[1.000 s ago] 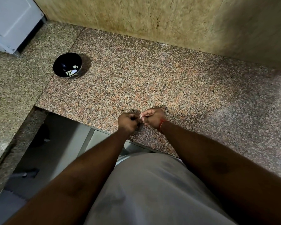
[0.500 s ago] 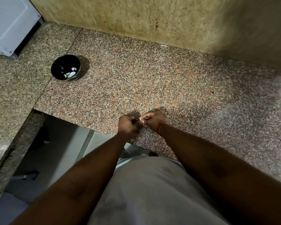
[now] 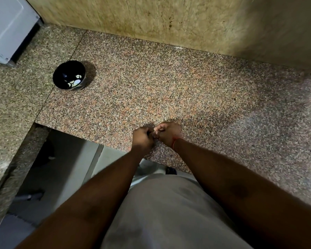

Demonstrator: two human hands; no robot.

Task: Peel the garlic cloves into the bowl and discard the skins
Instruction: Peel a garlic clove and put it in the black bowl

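At the far left a white appliance [image 3: 5, 27] was cut off by the frame's edge, so its kind could not be told. Right of it a black bowl [image 3: 68, 74] stood on the speckled granite counter [image 3: 187, 83], well apart from the hands; a few pale peeled garlic cloves [image 3: 76, 81] lay in its bottom, their number hard to make out. Below the counter's front edge the floor was dim and blurred.

Near that front edge the left hand [image 3: 142, 139] and the right hand [image 3: 167, 133] met, knuckles touching, both with fingers curled tight. Each grip was clenched on something small held between the two hands, but the fingers hid it almost wholly; only a pale sliver showed at the right hand's fingertips, and whether it was clove or skin could not be told. A red thread [image 3: 174, 143] circled the right wrist. At the far right a pale strip was cut off by the frame.
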